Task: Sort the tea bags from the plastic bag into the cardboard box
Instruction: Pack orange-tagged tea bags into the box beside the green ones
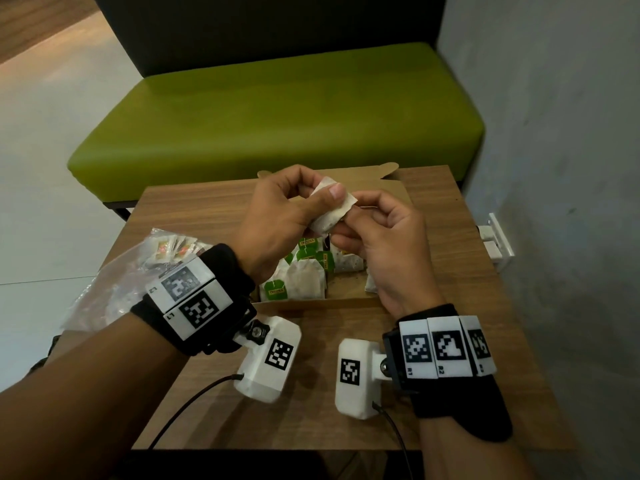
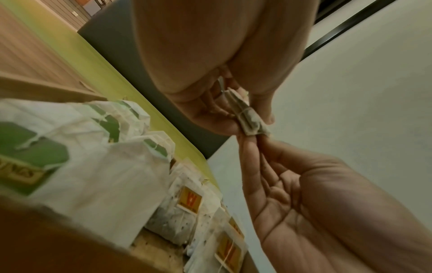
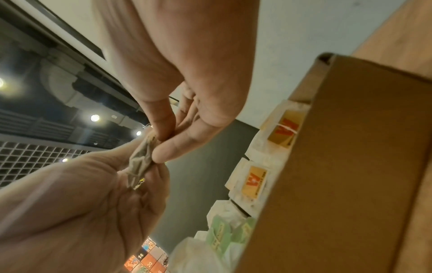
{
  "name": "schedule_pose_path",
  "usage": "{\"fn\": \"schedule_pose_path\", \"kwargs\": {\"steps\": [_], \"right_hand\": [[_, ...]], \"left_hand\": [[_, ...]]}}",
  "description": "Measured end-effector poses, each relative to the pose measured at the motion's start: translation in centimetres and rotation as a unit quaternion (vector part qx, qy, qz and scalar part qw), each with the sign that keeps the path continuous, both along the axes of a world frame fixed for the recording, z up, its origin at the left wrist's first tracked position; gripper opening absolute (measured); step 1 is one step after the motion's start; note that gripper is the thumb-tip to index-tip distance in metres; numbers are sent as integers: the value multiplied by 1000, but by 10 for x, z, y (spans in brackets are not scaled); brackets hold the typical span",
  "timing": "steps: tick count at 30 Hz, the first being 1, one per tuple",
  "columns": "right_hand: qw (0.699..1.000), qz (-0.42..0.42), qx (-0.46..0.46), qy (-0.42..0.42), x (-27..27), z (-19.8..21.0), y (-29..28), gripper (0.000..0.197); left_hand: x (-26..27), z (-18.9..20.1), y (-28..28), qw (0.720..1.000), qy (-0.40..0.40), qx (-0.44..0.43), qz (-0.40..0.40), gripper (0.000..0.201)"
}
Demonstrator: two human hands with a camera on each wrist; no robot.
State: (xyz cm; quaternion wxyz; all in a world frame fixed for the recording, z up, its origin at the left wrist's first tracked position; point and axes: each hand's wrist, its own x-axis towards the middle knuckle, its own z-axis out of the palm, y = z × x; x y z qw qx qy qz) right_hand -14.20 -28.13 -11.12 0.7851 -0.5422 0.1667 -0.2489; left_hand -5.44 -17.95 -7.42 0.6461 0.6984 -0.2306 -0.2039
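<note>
Paper tea bag (image 1: 333,208) hangs above the cardboard box (image 1: 311,301), pinched by the left hand (image 1: 277,216) and right hand (image 1: 384,244), apparently to straighten it before filing among the sorted rows.

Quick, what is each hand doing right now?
Left hand: closed, thumb and fingers pinching the tea bag.
Right hand: closed, fingers pinching the same tea bag from the other end, above the cardboard box.

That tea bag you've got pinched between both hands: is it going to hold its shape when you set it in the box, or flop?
Probably floppy: the tea bag already bends and creases between the left hand and right hand. Likely very light, since fingertip pinches carry it. The thin paper looks tearable, so don't pull.
</note>
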Motion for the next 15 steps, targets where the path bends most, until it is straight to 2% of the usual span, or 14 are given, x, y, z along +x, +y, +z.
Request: {"fn": "schedule_pose_path", "kwargs": {"steps": [3, 6, 11, 15], "right_hand": [[999, 19, 32, -3, -1, 1, -1, 8], [999, 34, 41, 3, 0, 1, -1, 8], [998, 54, -1, 27, -2, 0, -2, 13], [998, 34, -40, 45, -2, -4, -1, 9]], "left_hand": [[0, -2, -2, 999, -25, 9, 19, 24], [1, -5, -3, 997, -55, 26, 37, 19], [2, -8, -5, 994, -80, 41, 57, 21], [1, -9, -5, 995, -77, 40, 51, 25]]}}
